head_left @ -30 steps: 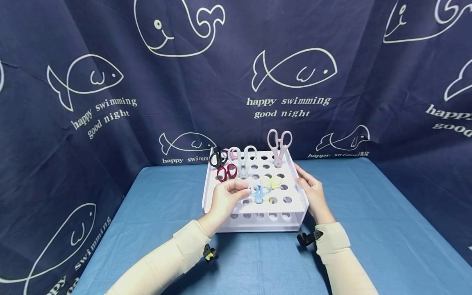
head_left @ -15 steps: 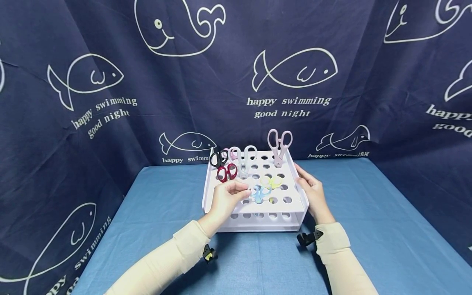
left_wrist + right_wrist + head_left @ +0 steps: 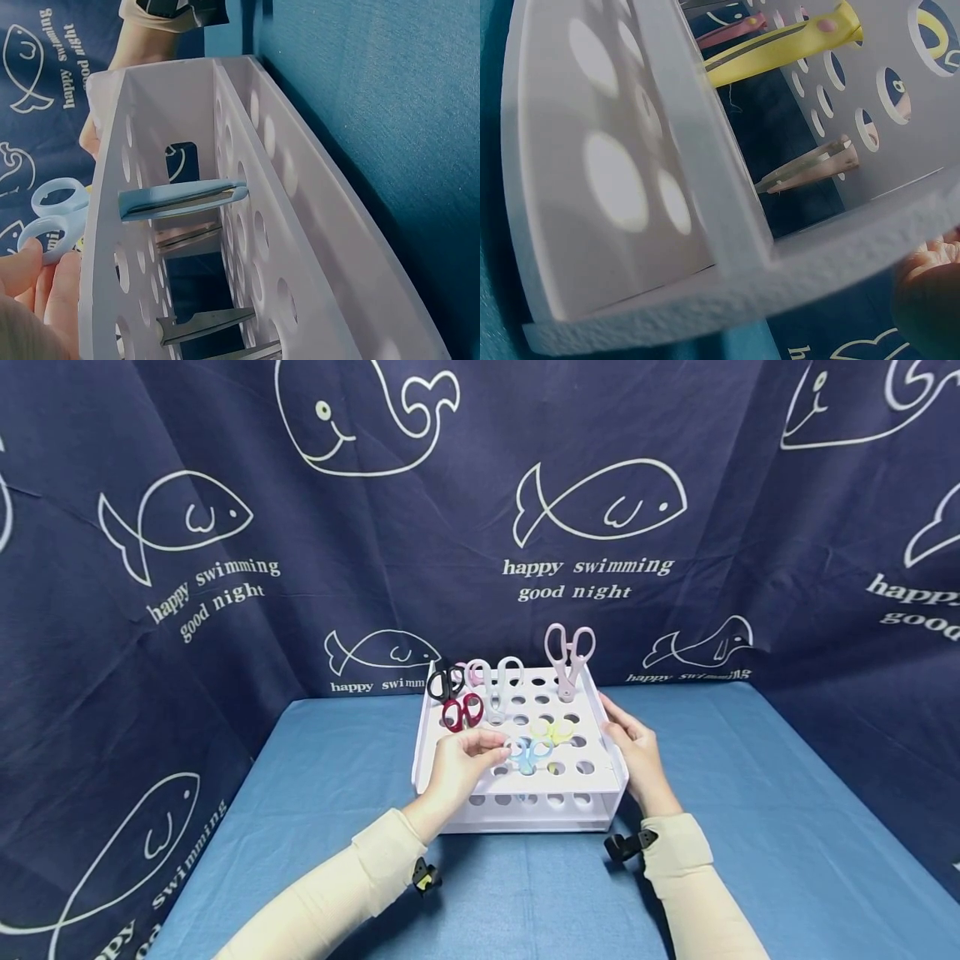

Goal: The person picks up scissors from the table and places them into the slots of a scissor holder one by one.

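My left hand (image 3: 459,768) pinches one handle loop of the light blue scissors (image 3: 64,210) between thumb and fingers. Those scissors stand in a front-row hole of the white two-tier rack (image 3: 465,781). In the left wrist view their sheathed blue blade reaches down to the lower shelf. On the rack's right side, my right hand (image 3: 636,752) holds the side wall, thumb at its top edge and fingers along the outside. Yellow scissors (image 3: 552,732) stand just behind the blue pair; their yellow sheathed blade shows in the right wrist view.
Red scissors (image 3: 461,712), black scissors (image 3: 446,683), small pink scissors (image 3: 474,673) and whitish scissors (image 3: 495,689) stand toward the rack's left. Tall pink scissors (image 3: 567,662) occupy the back right. A blue cloth (image 3: 337,752) covers the table, with a dark fish-print curtain (image 3: 465,577) behind.
The blue scissors' handles have sunk slightly lower over their hole, the left hand still on the loop. The right hand keeps its place on the rack.
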{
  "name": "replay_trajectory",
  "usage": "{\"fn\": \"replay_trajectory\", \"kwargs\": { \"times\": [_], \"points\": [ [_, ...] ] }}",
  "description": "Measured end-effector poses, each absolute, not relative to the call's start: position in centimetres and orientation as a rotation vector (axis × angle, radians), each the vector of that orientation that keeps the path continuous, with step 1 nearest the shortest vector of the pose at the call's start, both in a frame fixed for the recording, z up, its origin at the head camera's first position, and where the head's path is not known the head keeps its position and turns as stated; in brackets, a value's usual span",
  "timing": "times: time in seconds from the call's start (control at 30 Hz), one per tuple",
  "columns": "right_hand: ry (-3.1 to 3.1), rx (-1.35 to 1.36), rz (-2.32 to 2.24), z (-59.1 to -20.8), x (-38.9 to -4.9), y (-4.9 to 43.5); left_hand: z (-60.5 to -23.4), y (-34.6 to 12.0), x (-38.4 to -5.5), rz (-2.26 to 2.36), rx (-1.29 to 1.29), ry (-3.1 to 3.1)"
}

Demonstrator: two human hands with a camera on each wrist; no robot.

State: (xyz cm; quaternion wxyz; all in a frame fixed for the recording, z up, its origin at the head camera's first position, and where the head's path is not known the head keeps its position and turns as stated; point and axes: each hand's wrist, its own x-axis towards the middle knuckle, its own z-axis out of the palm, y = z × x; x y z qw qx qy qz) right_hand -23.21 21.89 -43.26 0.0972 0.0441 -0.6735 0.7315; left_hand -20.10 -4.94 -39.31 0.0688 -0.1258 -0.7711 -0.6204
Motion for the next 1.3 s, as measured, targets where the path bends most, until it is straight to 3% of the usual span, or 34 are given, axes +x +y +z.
{"fn": "replay_trajectory", "kwargs": {
  "times": [0.53, 1.3],
  "points": [
    [-1.991, 0.121, 2.157, -43.20, -23.25, 21.76, -39.58, -5.09, -20.20, -1.860, -0.511, -2.309],
    [-1.952, 0.212, 2.156, -43.65, -23.22, 21.83, -39.97, -5.13, -20.65, -1.832, -0.508, -2.355]
  ]
}}
